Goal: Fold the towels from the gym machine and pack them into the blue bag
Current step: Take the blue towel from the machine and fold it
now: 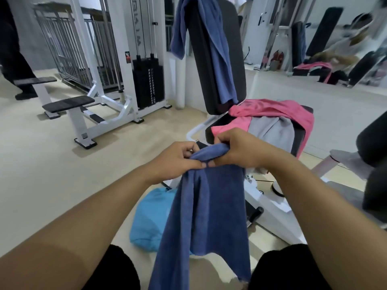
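— So, what have the hands got?
— Left hand (178, 159) and right hand (238, 149) both pinch the dark blue towel (207, 210) hanging between them; the blue bag (149, 218) lies at seven o'clock on the floor (52, 174).

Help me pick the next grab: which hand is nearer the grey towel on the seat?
Right. The right hand sits just beside the grey towel; the left hand is farther away.
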The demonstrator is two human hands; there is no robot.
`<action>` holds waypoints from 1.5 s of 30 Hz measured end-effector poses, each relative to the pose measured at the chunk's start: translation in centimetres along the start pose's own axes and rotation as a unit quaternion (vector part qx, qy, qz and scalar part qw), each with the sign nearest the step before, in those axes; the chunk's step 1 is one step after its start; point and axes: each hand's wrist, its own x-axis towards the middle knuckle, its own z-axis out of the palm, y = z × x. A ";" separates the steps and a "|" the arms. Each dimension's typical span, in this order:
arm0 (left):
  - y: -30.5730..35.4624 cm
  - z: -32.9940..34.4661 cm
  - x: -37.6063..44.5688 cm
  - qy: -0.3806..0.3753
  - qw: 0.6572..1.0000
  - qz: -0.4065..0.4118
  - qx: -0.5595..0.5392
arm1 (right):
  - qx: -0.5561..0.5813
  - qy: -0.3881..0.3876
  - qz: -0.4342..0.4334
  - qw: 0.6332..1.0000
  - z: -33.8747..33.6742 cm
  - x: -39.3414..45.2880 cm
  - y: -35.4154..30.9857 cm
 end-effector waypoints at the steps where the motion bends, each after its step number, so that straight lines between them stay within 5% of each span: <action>1: -0.3 0.3 0.2 -0.005 1.000 -0.002 -0.018 | -0.030 -0.027 0.025 0.999 -0.6 -0.4 0.1; 5: -1.3 0.8 2.0 -0.009 0.999 0.003 -0.031 | 0.036 -0.124 0.071 0.989 -2.8 -1.3 1.3; 11: -1.5 2.4 7.0 0.009 0.994 0.057 -0.095 | 0.338 -0.104 0.007 0.935 -4.5 -1.1 6.0; 14: -2.7 3.6 8.8 0.005 0.990 0.064 -0.124 | 0.380 -0.131 0.021 0.916 -4.1 -1.2 8.2; 21: -6.2 5.0 10.8 -0.024 0.987 0.013 -0.156 | 0.118 0.188 0.145 0.964 -1.3 1.0 11.8; 28: -7.7 4.2 11.7 0.076 0.995 0.029 -0.065 | -0.004 0.114 0.198 0.974 -0.8 1.8 12.6; 31: -8.2 3.8 11.9 0.112 0.992 0.008 -0.065 | 0.018 0.169 0.196 0.966 -1.0 2.3 12.5; 37: -7.5 2.5 10.7 -0.045 0.980 -0.147 -0.127 | 0.033 0.316 0.244 0.916 -0.7 3.3 12.3; 45: -9.2 -1.9 9.7 -0.054 0.975 -0.193 -0.095 | -0.145 0.399 0.325 0.845 -1.7 2.9 13.7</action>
